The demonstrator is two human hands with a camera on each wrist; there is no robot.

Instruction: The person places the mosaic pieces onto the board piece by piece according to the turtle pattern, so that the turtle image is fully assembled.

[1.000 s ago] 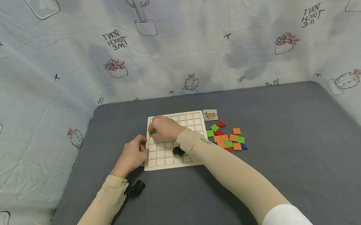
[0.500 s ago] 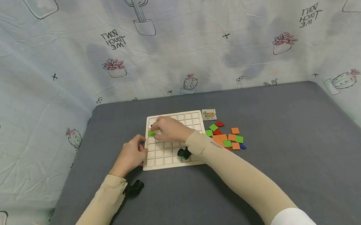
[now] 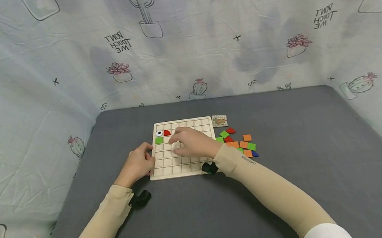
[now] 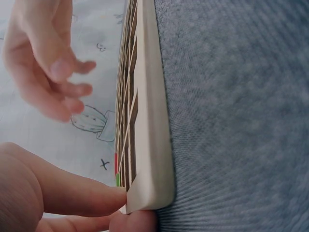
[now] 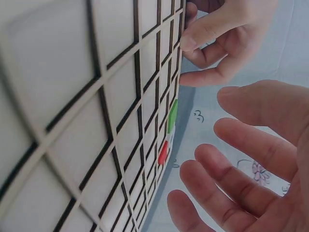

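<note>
Head view: square grid board (image 3: 177,169) lies flat on the grey table (image 3: 188,221), ahead of the person. Left hand (image 3: 135,164) is at the board's left edge; left wrist view has its fingertips gripping the frame by a corner. Right hand (image 3: 193,142) is over the grid, fingers spread, thumb apart, nothing in it; right wrist view confirms the wide gap.

On the board, near the far left corner: white disc with a black dot (image 3: 159,133), red rounded piece (image 3: 167,132) just right of it, green square (image 3: 159,140) just below the disc.

Obstructions: right hand blocks the head view of the middle cells. Black wrist device (image 3: 209,168) on that arm covers some near-edge cells, and the beige right sleeve (image 3: 269,180) crosses the near right corner, hiding part of the loose pile.

Pile sits right of the board: orange squares (image 3: 247,137), loose green squares (image 3: 252,146), loose red pieces (image 3: 230,130), one blue piece (image 3: 255,153) at its near right end. Some overlap or touch; exact count unclear. Small pattern card (image 3: 220,120) is just beside the board's far right corner, print too small to read. Cactus-print cloth (image 3: 256,41) hangs behind the table.
</note>
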